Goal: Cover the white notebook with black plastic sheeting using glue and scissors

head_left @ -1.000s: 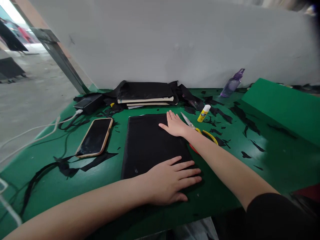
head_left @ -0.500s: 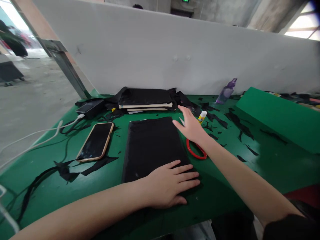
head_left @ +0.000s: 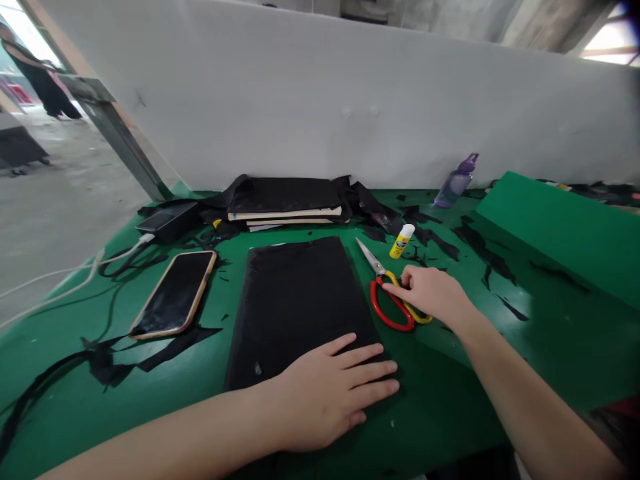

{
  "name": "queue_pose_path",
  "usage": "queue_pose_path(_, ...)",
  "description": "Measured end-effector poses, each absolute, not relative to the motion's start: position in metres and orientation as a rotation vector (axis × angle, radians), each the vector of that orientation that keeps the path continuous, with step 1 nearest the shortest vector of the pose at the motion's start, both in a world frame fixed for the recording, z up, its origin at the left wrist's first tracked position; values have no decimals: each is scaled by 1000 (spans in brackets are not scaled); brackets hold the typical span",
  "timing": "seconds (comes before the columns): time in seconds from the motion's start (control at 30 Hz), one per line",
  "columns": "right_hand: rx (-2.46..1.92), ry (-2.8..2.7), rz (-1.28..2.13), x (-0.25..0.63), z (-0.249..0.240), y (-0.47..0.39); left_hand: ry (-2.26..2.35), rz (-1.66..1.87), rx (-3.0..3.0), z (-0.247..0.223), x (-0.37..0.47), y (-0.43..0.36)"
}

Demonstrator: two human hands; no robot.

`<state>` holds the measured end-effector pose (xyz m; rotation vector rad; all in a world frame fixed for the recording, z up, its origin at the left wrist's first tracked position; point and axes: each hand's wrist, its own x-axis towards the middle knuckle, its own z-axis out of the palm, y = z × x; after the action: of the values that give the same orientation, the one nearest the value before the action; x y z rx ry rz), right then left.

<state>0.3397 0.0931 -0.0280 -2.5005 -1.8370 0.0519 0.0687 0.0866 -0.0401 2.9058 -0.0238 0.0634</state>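
Note:
My left hand (head_left: 335, 393) lies flat with fingers spread on the lower right part of a black-covered board or book (head_left: 295, 300). To its right, scissors (head_left: 379, 268) with one red and one yellow handle rest on the green table (head_left: 540, 360). My right hand (head_left: 430, 291) is over the scissors' handles, its fingers curled and thumb stretched toward them; whether it grips a handle is unclear. A yellow glue stick (head_left: 402, 241) with a white cap stands just beyond the scissors.
At the left lie a phone (head_left: 175, 293) and a black box (head_left: 170, 220) with a white cable. Black-covered books (head_left: 287, 197) are stacked at the back. A purple bottle (head_left: 456, 181), a green panel (head_left: 560, 230) and black scraps (head_left: 480, 248) lie to the right.
My right hand has moved right and toward me, away from the black board's upper right edge, uncovering the scissors' blades. My left hand stays on the board. The view has shifted slightly.

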Motion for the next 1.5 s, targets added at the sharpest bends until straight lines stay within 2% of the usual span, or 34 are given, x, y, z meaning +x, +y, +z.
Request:
queue_pose_path(0.2,-2490,-1953,114,339,-28,90,8,45,2914,-36,70,87)
queue_pose_path(0.5,-2504,-2001,24,336,-30,91,14,13,2868,-33,71,87)
queue_pose_path(0.8,-2538,-1962,-10,329,-32,93,19,8,2842,-31,71,88)
queue_pose_path(1.07,-2508,-1915,-220,327,-41,94,12,41,2860,-32,70,87)
queue_pose_path(1.5,-2555,-1785,-190,345,-41,98,3,92,2892,-35,70,86)
